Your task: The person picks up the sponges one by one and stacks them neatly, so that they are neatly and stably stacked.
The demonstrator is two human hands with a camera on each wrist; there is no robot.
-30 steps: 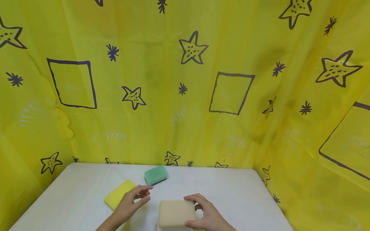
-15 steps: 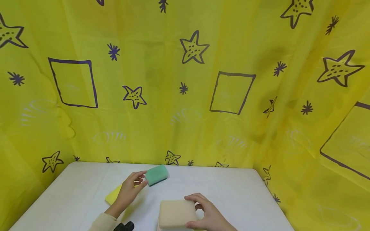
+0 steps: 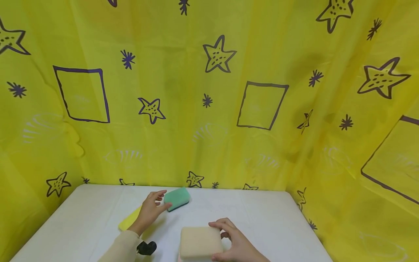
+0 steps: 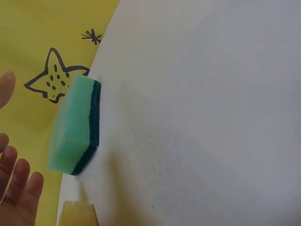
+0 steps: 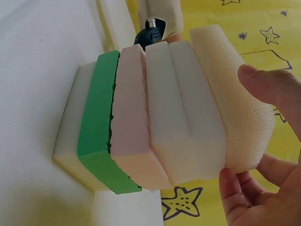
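Observation:
A green sponge [image 3: 176, 198] with a dark scouring side lies near the table's back edge. My left hand [image 3: 150, 209] reaches to its left side, thumb and fingers spread; the left wrist view shows a gap between the fingers [image 4: 19, 183] and the sponge. My right hand [image 3: 236, 243] pinches the right side of a cream porous sponge [image 3: 199, 242] between thumb and fingers. This sponge tops a stack: in the right wrist view, white pieces [image 5: 188, 103], a pink sponge [image 5: 130, 101], a green sponge [image 5: 98, 103] and a whitish block [image 5: 70, 127] lie under it.
A flat yellow sponge [image 3: 129, 219] lies on the white table [image 3: 262, 214], partly hidden by my left forearm. A black device [image 3: 147, 248] sits at the left wrist. Yellow curtains [image 3: 183, 145] with starfish drawings stand round the table.
My left hand has moved away from over the yellow sponge, forward to the left side of the green sponge. My right hand stays on the cream sponge.

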